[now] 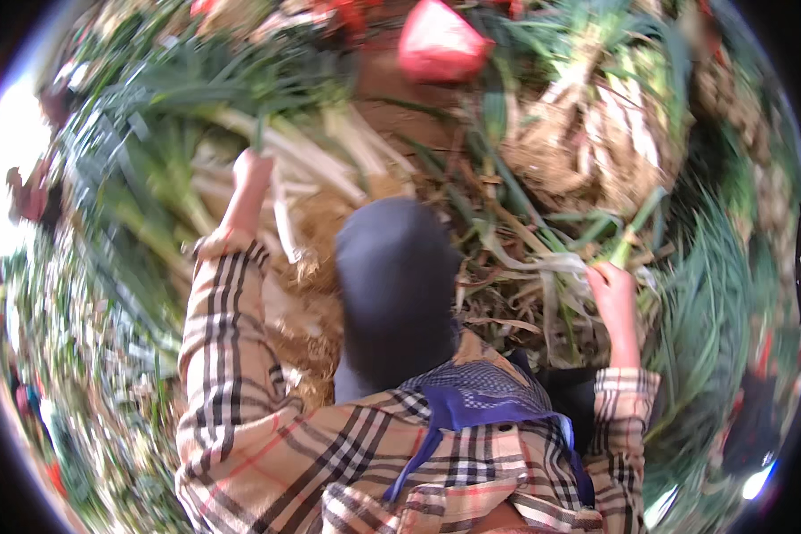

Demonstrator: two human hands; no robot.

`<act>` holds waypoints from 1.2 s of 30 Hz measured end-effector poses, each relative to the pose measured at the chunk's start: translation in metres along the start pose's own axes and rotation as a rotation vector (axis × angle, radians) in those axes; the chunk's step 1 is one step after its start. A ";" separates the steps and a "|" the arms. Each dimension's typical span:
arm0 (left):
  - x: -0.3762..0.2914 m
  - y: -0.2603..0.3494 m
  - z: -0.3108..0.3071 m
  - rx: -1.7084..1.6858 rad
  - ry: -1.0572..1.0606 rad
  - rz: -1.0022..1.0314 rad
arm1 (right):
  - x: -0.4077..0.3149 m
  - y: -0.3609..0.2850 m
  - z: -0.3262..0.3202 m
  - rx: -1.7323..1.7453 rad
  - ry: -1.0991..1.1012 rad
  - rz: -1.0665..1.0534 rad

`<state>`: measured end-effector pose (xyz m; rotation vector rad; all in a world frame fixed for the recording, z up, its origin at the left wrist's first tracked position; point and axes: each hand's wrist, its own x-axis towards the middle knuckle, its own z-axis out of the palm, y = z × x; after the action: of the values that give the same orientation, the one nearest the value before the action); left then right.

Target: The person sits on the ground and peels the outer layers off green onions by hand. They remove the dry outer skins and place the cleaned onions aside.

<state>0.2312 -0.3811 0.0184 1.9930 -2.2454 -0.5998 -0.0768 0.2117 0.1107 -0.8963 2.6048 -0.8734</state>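
My left hand (250, 175) is closed around a long green onion (282, 217), its white shank and root tuft hanging below the fist. Beneath and beyond it lies a pile of green onions (327, 163) with pale shanks and green tops. Over on the right, my right hand (611, 284) pinches a stripped onion leaf (561, 263) whose limp, whitish strip trails to the left. A green leaf stub (627, 243) rises just above those fingers. Peeled leaves and skins (507, 300) lie scattered beside that hand. The view is blurred by motion.
My knee (397, 287) in dark trousers rises between the hands. A root-covered bundle of onions (587, 147) stands at the upper right. A red plastic bag (444, 43) sits at the top. Green tops (701, 314) spread along the right, with more onions (120, 374) to the left.
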 end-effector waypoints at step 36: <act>-0.312 0.306 0.011 -1.069 -1.039 0.500 | 0.285 0.029 0.082 0.129 0.249 -0.019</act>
<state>-0.0120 -0.0523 0.1737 0.5621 -1.8009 -2.4049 -0.2795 0.0138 0.0163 -0.8261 2.7088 -1.2132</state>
